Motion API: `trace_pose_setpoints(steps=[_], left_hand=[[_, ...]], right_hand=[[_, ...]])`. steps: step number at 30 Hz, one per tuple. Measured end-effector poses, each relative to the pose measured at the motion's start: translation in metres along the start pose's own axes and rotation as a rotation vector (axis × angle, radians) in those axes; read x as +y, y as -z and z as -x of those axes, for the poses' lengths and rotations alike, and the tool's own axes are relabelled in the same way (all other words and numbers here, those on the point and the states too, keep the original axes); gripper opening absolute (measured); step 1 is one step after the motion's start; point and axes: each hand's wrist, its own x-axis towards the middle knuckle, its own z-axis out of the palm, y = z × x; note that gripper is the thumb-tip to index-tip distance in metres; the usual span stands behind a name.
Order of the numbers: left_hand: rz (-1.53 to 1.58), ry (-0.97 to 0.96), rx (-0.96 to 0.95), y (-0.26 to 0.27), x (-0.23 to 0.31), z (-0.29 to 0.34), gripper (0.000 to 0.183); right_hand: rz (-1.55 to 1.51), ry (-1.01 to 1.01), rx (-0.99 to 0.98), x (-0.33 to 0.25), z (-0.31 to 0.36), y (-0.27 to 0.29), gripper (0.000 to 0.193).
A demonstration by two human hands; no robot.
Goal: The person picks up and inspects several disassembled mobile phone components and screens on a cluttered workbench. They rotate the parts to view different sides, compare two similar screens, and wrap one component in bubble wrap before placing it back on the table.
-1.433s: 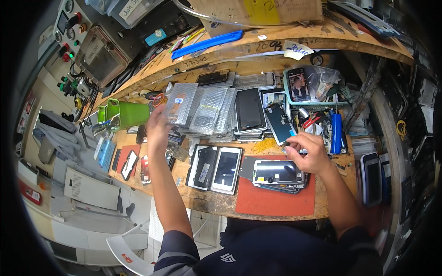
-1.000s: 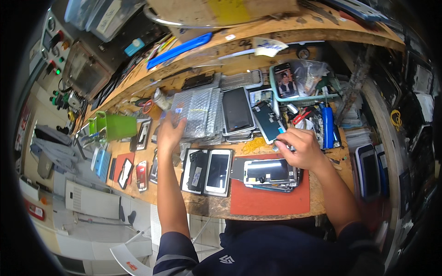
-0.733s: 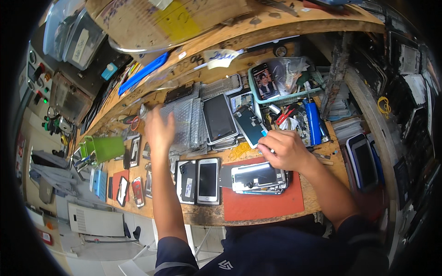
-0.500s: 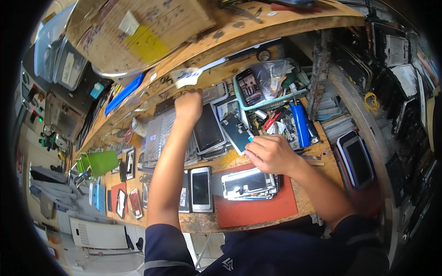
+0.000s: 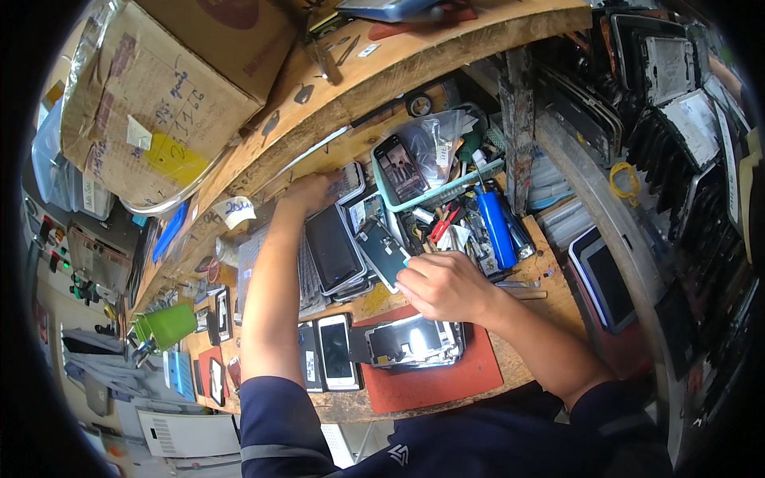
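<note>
My right hand (image 5: 446, 288) is closed, thumb and fingers pinched at the edge of a dark blue-green phone screen panel (image 5: 379, 253). A small white and teal bit shows at the fingertips. Below that hand, an opened phone (image 5: 410, 341) with its bright inner side up lies on a red mat (image 5: 478, 374). My left hand (image 5: 309, 193) reaches to the back of the bench, beside a clear-framed case (image 5: 347, 182) and above a stack topped by a dark tablet (image 5: 333, 248). Its fingers are blurred and partly hidden.
A white phone (image 5: 338, 350) lies left of the mat. Behind stand a teal basket (image 5: 434, 195) with a phone and plastic bags, and a blue cylinder (image 5: 496, 227) among loose tools. A wooden shelf (image 5: 351, 95) with a cardboard box (image 5: 167, 119) overhangs the bench; a green bin (image 5: 166, 325) stands left.
The whole view has shifted. My left hand has reached slightly farther back past the tablet stack toward the clear-framed case. My right hand keeps its pinch on the screen panel.
</note>
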Motion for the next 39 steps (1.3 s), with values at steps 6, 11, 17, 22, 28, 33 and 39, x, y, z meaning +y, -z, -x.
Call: trace_pose_setpoints(steps=[6, 11, 17, 22, 28, 33, 39], left_hand=[[-0.117, 0.088, -0.051, 0.013, 0.018, -0.003, 0.068], [0.138, -0.028, 0.097, -0.003, 0.004, -0.004, 0.072], [0.169, -0.048, -0.029, -0.004, -0.014, -0.013, 0.078], [0.043, -0.018, -0.043, 0.007, 0.004, -0.01, 0.075], [-0.119, 0.186, 0.129, 0.008, 0.016, -0.009, 0.058], [-0.235, 0.043, 0.358, -0.005, 0.002, 0.006, 0.051], [-0.235, 0.043, 0.224, -0.009, -0.006, 0.011, 0.043]], right_hand=[[0.024, -0.005, -0.012, 0.002, 0.0, -0.001, 0.015], [0.026, -0.01, -0.021, 0.005, 0.0, 0.0, 0.015], [0.026, -0.009, -0.03, 0.004, 0.002, -0.004, 0.014], [0.023, -0.027, -0.035, 0.006, 0.003, -0.004, 0.013], [0.011, -0.025, -0.045, 0.006, 0.003, -0.003, 0.013], [-0.002, -0.028, -0.037, 0.005, 0.004, -0.004, 0.013], [-0.005, -0.018, -0.035, 0.003, 0.004, -0.006, 0.015]])
